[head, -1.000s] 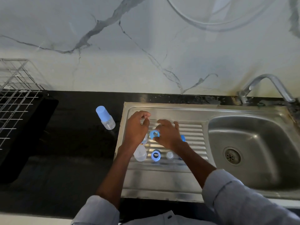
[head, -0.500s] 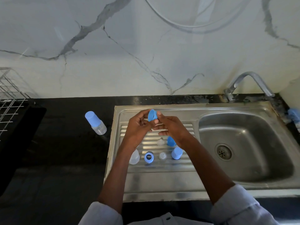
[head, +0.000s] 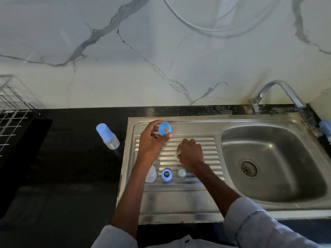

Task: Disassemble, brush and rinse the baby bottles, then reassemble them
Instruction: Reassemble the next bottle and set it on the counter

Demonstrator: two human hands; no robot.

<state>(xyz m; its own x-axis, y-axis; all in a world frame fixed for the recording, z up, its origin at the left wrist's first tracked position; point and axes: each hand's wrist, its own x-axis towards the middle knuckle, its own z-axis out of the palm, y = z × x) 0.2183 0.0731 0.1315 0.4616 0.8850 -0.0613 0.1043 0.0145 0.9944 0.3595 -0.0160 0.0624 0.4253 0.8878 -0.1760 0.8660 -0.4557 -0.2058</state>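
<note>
Blue collar ring (head: 165, 129) pinched in left hand (head: 152, 140); right hand (head: 190, 153) curls on a clear teat (head: 177, 155) over the drainboard (head: 206, 145).

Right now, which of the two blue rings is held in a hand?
The blue ring in the left hand, raised over the drainboard's far edge. The other blue ring rests untouched on the drainboard, near the front.

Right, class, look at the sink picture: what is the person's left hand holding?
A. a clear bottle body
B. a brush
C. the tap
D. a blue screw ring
D: the left hand pinches a blue ring above the drainboard, a fingertip showing through its hole; no brush is in view, and the tap stands untouched.
</note>
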